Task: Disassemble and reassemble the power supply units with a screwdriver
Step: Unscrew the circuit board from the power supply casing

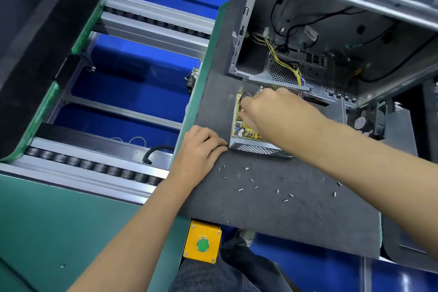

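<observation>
An open power supply unit [256, 148] lies on the dark mat [284, 220], its lid off and its yellow circuit board [240, 130] showing. My right hand [267, 111] reaches down into the unit over the board. Its fingertips are bent downward and hidden inside, so I cannot tell whether they hold anything. My left hand [199, 147] rests on the mat with loosely curled fingers, its fingertips right at the unit's near-left corner. Several loose screws [254, 185] lie scattered on the mat in front of the unit. No screwdriver is in view.
An open computer case [331, 38] stands behind the unit, with yellow wires [283, 64] running from it to the unit. A roller conveyor [94, 168] and blue bins lie to the left. A yellow box with a green button [202, 243] hangs under the near table edge.
</observation>
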The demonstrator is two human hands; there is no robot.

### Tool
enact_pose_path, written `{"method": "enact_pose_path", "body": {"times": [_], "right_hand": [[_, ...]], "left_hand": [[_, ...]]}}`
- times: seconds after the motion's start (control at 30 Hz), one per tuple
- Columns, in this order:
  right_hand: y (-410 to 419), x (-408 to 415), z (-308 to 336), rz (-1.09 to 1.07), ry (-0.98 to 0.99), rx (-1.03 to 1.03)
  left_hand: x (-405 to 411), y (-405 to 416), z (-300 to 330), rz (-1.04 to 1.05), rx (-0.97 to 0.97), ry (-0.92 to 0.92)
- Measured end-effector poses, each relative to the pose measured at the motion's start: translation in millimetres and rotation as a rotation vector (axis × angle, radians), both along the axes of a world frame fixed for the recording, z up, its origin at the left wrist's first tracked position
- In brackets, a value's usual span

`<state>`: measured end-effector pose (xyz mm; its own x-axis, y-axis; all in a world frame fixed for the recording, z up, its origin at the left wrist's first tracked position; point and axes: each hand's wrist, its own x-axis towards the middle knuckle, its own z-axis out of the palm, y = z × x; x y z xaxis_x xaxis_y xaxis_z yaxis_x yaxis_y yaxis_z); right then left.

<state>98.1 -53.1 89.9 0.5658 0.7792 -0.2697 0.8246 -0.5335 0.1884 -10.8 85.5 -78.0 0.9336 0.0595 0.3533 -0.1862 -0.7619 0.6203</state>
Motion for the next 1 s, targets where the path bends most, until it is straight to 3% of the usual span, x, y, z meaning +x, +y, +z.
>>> {"method": "enact_pose_path", "body": {"times": [0.07,0.17,0.3,0.4,0.57,0.83,0.9,1.0], "right_hand": [[-1,2,0,-0.089,0.011,0.001],[-7,4,4,-0.207,0.255,0.047],[-3,5,2,-0.009,0.09,0.035],[0,4,1,-0.033,0.011,0.024],[-8,6,2,-0.233,0.304,0.064],[5,-2,3,-0.064,0.029,0.07],[2,-2,-1,-0.103,0.051,0.069],[-10,-2,-3,-0.229,0.238,0.138]], "left_hand": [[-6,-5,1,0.027,-0.01,-0.053],[-18,-18,2,-0.04,-0.007,-0.082],[-25,-36,5,-0.165,0.031,-0.065],[-26,-50,10,-0.212,0.061,-0.078],[-30,-75,14,-0.283,0.1,-0.068],[-17,-113,11,-0.389,0.237,-0.041],[-15,-116,9,-0.391,0.25,-0.037],[-14,-115,13,-0.381,0.233,-0.052]]}}
